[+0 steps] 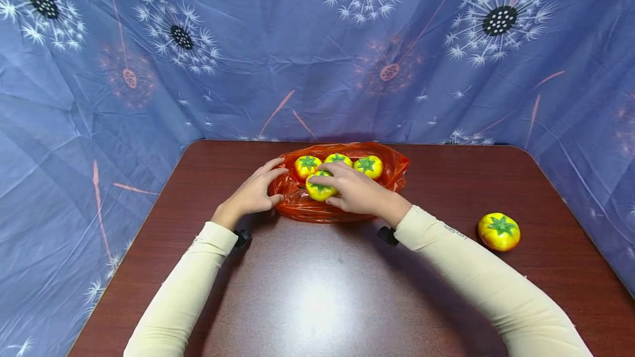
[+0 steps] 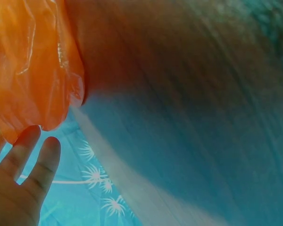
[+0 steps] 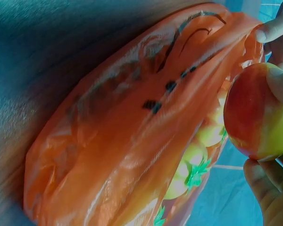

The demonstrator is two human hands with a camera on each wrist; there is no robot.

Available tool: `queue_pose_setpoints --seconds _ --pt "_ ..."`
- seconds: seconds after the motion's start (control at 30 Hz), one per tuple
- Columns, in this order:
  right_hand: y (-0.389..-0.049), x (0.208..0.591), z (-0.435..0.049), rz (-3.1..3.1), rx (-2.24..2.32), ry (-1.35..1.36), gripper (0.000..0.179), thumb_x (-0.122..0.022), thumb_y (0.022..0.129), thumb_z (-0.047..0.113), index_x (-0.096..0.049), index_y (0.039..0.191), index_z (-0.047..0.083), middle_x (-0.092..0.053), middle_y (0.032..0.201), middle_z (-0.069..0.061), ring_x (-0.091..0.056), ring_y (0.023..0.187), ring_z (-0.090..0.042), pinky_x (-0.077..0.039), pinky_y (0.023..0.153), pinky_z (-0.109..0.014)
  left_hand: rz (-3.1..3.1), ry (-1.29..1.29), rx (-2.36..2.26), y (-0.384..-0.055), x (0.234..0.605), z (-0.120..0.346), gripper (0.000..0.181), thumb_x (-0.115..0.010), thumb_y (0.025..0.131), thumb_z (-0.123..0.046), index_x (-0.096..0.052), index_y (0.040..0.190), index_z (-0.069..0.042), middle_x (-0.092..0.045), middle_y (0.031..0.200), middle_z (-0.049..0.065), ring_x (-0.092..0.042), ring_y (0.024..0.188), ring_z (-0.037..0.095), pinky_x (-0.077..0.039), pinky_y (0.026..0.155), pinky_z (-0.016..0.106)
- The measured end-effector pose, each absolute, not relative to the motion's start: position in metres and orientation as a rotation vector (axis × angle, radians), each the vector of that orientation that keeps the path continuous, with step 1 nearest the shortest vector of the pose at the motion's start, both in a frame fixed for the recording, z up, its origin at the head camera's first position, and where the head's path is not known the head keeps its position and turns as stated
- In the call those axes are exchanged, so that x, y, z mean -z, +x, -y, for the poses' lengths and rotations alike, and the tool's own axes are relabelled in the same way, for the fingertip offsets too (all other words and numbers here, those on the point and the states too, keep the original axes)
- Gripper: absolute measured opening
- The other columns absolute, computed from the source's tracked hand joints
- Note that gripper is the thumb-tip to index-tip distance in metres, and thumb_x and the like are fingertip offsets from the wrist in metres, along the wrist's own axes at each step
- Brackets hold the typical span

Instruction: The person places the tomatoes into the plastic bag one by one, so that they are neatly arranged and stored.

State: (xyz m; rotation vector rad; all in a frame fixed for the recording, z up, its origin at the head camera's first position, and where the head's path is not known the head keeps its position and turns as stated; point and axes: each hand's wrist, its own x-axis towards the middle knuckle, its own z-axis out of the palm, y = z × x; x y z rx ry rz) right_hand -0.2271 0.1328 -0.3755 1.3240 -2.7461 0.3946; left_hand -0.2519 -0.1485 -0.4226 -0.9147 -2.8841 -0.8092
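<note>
An orange-red plastic bag (image 1: 317, 215) lies open at the table's far side. Three yellow persimmons with green leaf tops, one of them a persimmon (image 1: 369, 167) at the right, sit inside it. My right hand (image 1: 364, 191) grips another persimmon (image 3: 254, 113) by its sides, over the bag's mouth; its underside looks red in the right wrist view. At the bag's left edge is my left hand (image 1: 255, 189), thumb and fingers spread apart. Its fingertips (image 2: 49, 150) are right at the plastic in the left wrist view.
One more persimmon (image 1: 499, 232) stands alone on the right part of the dark brown table (image 1: 446, 180). A blue cloth (image 1: 278, 43) with dandelion prints hangs behind and beside the table.
</note>
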Motion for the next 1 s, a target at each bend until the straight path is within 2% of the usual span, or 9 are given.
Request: queue_pose_setpoints --seconds 0.5,1.0 --pt "-0.229 0.397 -0.125 2.824 -0.427 1.229 0.056 -0.073 0.09 0.026 -0.055 0.142 0.022 -0.05 0.148 -0.015 -0.047 0.137 -0.035 -0.039 0.114 -0.053 2.915 -0.902 0.81 -0.253 0.421 0.145 0.065 -0.074 0.077 -0.011 -0.054 0.138 -0.002 -0.033 0.159 0.013 -0.037 0.144 0.038 -0.032 0.119 0.054" --pt "-0.235 0.395 -0.13 2.855 -0.255 1.146 0.057 -0.073 0.089 0.031 -0.055 0.142 0.024 -0.053 0.146 -0.014 -0.05 0.133 -0.036 -0.044 0.11 -0.053 2.931 -0.913 0.774 -0.253 0.415 0.143 0.068 -0.074 0.077 -0.01 -0.052 0.14 0.001 -0.031 0.16 0.015 -0.035 0.144 0.039 -0.031 0.119 0.054"
